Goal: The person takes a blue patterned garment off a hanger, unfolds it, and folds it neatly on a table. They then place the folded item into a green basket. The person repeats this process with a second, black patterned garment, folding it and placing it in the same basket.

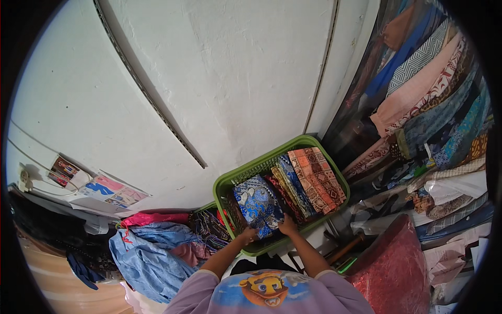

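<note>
A green plastic basket [257, 250] stands in front of me, against the white wall. In its left part lies a folded blue patterned cloth [257, 202]. My left hand [249, 235] grips the near left corner of this cloth, and my right hand [288, 225] holds its near right edge. Beside it to the right, several folded patterned cloths [290, 190] in red, yellow and blue stand packed in a row. A folded orange and brown patterned cloth [317, 178] leans at the basket's right end. The fingertips of both hands are partly hidden.
Left of the basket are a light-blue garment [157, 251] and a heap of clothes hangers [211, 231]. Many garments [415, 90] hang on the right under clear plastic. A red plastic-wrapped bundle [396, 271] stands at the lower right. Cables [43, 157] run along the left wall.
</note>
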